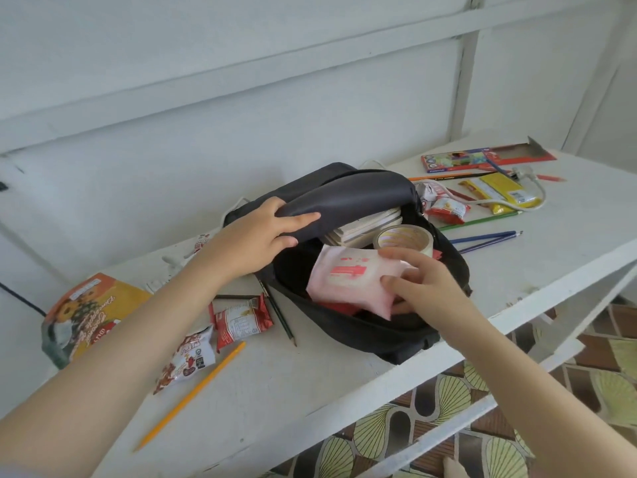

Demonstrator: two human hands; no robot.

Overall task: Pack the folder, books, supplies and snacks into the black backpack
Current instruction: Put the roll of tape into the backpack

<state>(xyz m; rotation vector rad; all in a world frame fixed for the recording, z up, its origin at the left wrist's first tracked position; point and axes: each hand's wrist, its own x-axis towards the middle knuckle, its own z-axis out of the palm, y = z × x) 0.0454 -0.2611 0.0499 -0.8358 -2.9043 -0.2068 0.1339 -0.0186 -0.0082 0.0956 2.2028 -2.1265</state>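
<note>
With your left hand [275, 225] gripping the flap [344, 198] of the backpack [379, 336] on the desk [310, 391] and your right hand [425, 286] pinching the pink packet [348, 277] half inside it, the pink packet could have snagged on the tape [403, 238] or the backpack slid off the near edge

Our L hand [272, 229] is stretched fwd, back of hand up, digits wrapped round the edge of the black backpack's flap [344, 198]. L forearm is bare and runs in from the lower left. Our R hand [424, 284] comes in from the lower right on a bare forearm, fingers spread, gripping the pink packet [348, 281] at its right end, w/ digits above & below it.
</note>
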